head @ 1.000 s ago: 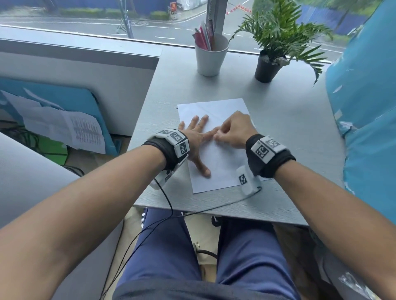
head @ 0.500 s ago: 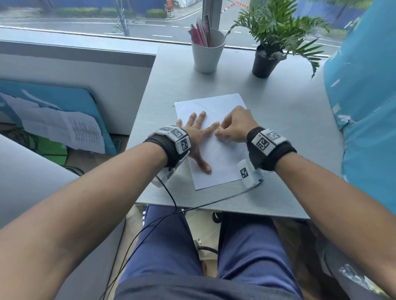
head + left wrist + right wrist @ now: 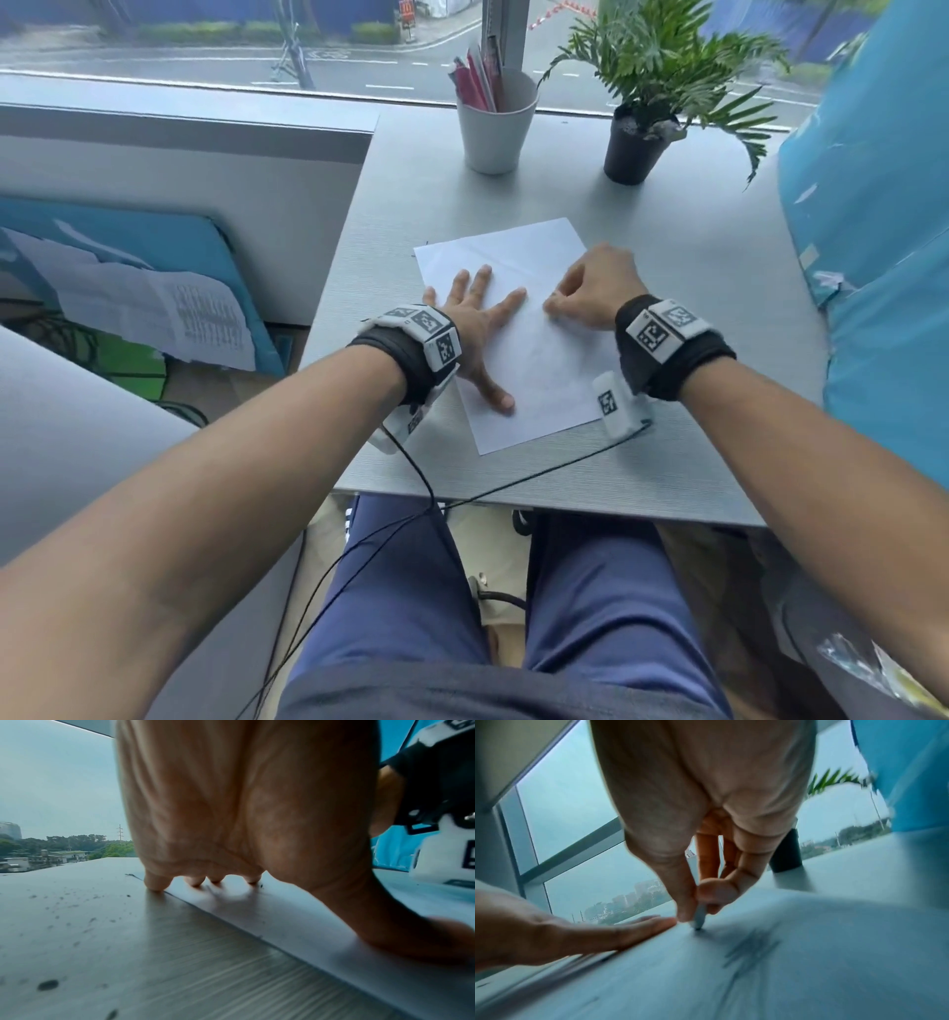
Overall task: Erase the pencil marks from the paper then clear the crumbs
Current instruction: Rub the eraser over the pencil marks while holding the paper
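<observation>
right hand [image 3: 590, 295] slid toward 3 o'clock—pinching eraser [image 3: 700, 918] on paper [image 3: 539, 370]; left hand [image 3: 475, 329] splayed flat, pressing it.

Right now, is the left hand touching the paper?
Touching. The left wrist view shows the left hand with thumb and fingers pressed flat on the paper.
</observation>
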A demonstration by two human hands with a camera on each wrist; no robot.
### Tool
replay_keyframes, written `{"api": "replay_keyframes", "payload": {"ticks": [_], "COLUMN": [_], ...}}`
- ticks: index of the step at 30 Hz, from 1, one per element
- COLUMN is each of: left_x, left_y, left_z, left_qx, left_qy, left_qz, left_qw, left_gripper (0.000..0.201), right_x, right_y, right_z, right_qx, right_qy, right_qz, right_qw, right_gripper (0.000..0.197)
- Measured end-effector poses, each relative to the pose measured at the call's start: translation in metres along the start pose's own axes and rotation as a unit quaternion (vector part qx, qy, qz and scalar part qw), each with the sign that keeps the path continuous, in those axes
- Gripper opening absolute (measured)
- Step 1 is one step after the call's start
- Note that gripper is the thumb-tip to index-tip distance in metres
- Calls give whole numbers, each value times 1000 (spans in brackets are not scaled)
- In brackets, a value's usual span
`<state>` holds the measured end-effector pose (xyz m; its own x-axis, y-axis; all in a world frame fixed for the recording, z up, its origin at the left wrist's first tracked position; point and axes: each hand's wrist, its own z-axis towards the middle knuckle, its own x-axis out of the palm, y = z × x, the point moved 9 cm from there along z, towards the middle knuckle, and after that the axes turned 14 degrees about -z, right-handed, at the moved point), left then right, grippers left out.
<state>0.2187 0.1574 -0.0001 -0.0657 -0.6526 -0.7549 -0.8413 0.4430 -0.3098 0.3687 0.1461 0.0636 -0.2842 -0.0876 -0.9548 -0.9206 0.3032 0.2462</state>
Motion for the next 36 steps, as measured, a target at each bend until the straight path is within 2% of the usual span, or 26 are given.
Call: {"api": "replay_keyframes", "payload": {"ticks": [1,4,7,11,13,15,17,18,20,22,24,28,30,32,36], "left_x": [1,4,7,5,-5,-18,-23,-22,-15,-9,-4,0,0,0,2], "left_y": [0,1,-2,-10,-17,-25,-29,-31,-32,-30,-29,-28,-27,-27,-25], "left_z": [-1,0,-2,-15,-19,-16,-10,-6,2,11,16,20,20,21,22], "left_qx": [-1,-1,-20,-60,-35,27,95,120,140,124,107,99,99,97,92], "left_qy": [1,-9,-27,-57,-94,-131,-129,-110,-55,-22,-6,6,5,0,2], "left_qz": [-3,-17,-28,16,28,7,-52,-83,-105,-83,-67,-47,-47,-46,-38], "left_qw": [1000,1000,999,996,995,991,986,983,983,989,992,994,994,994,995], "left_gripper": [156,159,161,143,120,98,90,94,114,130,137,144,143,142,144], "right_x": [-5,8,15,11,10,9,10,10,9,3,3,30,21,6,30], "right_y": [-4,0,-12,-20,-19,-19,-19,-18,-17,-25,-23,15,1,-13,19], "right_z": [-1,-21,-27,-23,-22,-21,-19,-18,-14,-7,-10,-36,-17,-6,-34], "right_qx": [3,-23,-16,-6,-17,-22,-26,-32,-38,-17,-14,-119,-81,-35,-136], "right_qy": [-12,11,20,14,16,22,21,22,19,0,-8,76,65,24,97], "right_qz": [-1,-15,-27,-4,-3,1,7,8,19,45,55,12,27,50,-1], "right_qw": [1000,1000,999,1000,1000,1000,999,999,999,999,998,990,994,998,986], "right_gripper": [17,16,15,13,13,13,13,12,12,12,12,9,10,11,16]}}
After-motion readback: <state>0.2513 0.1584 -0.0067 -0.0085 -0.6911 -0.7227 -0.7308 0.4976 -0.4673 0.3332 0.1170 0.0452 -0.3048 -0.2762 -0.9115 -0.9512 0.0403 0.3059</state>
